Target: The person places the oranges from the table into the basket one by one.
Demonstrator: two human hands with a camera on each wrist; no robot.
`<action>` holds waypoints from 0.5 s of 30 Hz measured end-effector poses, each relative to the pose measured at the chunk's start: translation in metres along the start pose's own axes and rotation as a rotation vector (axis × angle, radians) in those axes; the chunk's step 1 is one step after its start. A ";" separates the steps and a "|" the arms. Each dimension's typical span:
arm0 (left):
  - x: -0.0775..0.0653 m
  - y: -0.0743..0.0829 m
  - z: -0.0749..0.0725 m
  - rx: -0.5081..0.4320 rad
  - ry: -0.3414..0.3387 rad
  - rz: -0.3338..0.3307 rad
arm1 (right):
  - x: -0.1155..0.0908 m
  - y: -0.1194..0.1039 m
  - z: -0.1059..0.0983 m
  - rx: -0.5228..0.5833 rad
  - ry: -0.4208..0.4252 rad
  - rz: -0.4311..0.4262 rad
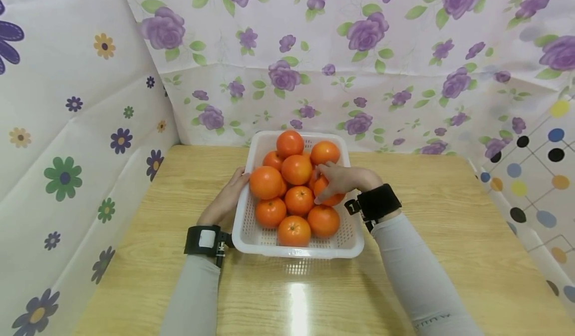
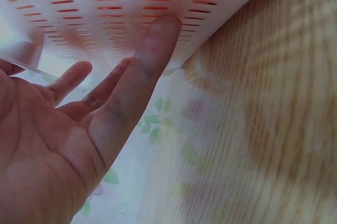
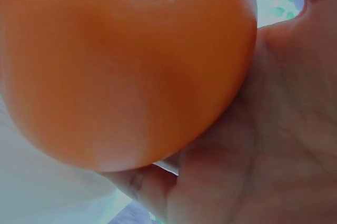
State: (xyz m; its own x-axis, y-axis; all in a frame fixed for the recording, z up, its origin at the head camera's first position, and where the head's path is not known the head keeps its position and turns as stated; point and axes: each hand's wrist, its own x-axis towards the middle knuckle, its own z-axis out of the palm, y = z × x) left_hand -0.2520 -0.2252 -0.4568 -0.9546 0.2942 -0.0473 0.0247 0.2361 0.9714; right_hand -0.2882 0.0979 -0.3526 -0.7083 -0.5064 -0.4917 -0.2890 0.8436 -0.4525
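Observation:
A white plastic basket (image 1: 298, 251) with slotted walls holds a heap of several oranges (image 1: 294, 231). My right hand (image 1: 339, 178) grips an orange (image 1: 331, 194) at the basket's right side, fingers and thumb around it. In the right wrist view that orange (image 3: 131, 77) fills much of the picture, against the palm (image 3: 284, 129). My left hand (image 1: 229, 196) is at the basket's left side near the rim. From the left wrist, its fingers (image 2: 124, 98) look nearly straight, a fingertip touching the slotted outer wall (image 2: 121, 3).
The basket stands on a light wood-grain table (image 1: 427, 256). Behind it hangs a white cloth with purple roses (image 1: 287, 76). Patterned sheets rise at the left (image 1: 81, 151) and right (image 1: 534, 176). Black camera straps (image 1: 379, 203) circle both wrists.

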 end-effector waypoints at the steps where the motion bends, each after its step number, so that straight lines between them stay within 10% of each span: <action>1: 0.000 0.000 0.000 0.003 0.004 -0.003 | 0.000 0.000 0.001 0.009 -0.006 0.007; 15: 0.003 -0.001 -0.001 -0.024 -0.019 -0.018 | -0.007 0.007 -0.003 0.065 0.013 -0.047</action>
State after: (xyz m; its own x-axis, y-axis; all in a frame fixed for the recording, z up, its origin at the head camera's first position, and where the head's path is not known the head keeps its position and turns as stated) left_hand -0.2549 -0.2261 -0.4580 -0.9489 0.3079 -0.0694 0.0000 0.2198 0.9755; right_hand -0.2873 0.1082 -0.3502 -0.7032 -0.5423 -0.4597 -0.2801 0.8056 -0.5220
